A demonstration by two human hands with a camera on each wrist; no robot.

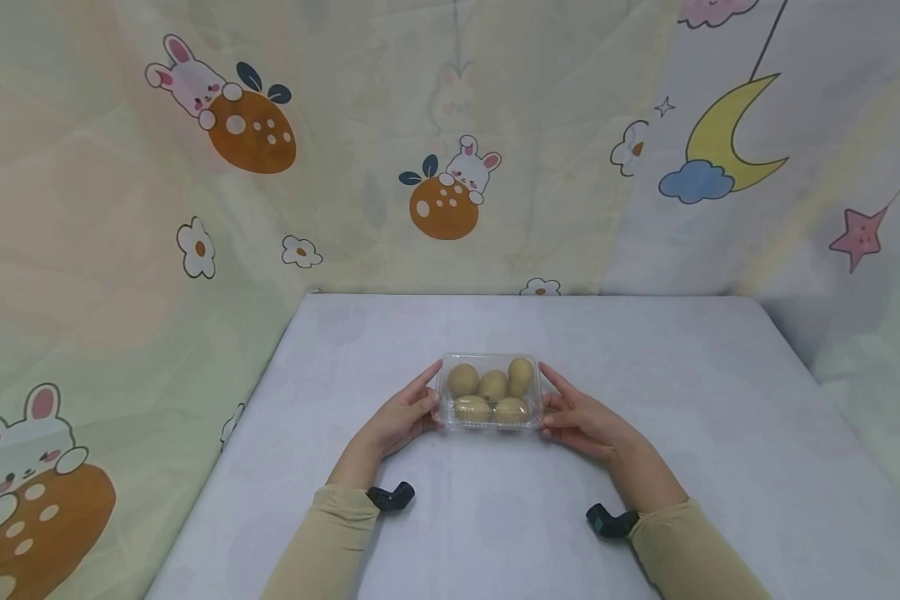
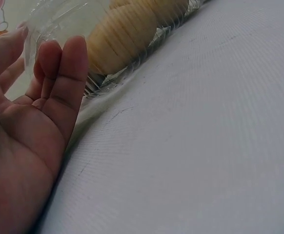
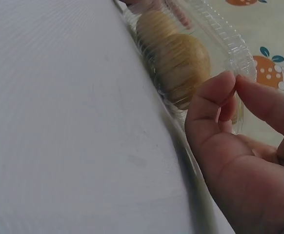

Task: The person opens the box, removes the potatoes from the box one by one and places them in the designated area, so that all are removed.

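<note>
A clear plastic box [image 1: 487,356] sits on the white-covered table, holding several tan, rounded things [image 1: 492,385] that look like small potatoes. My left hand [image 1: 399,422] grips the box's left side, its index finger stretched along the edge toward the far corner. On the opposite side my right hand [image 1: 588,425] holds the box in the same way. In the left wrist view, curled fingers [image 2: 69,73] lie against the ribbed plastic wall. The right wrist view shows thumb and fingers [image 3: 210,102] pinching at the box's ridged rim [image 3: 230,44].
The table [image 1: 487,517] carries a pale cloth, its far edge meeting a printed curtain [image 1: 360,125] with rabbits, a moon and flowers. Curtain also rises along the left and right sides. A small black device [image 1: 392,497] is on the left wrist, another [image 1: 611,522] on the right.
</note>
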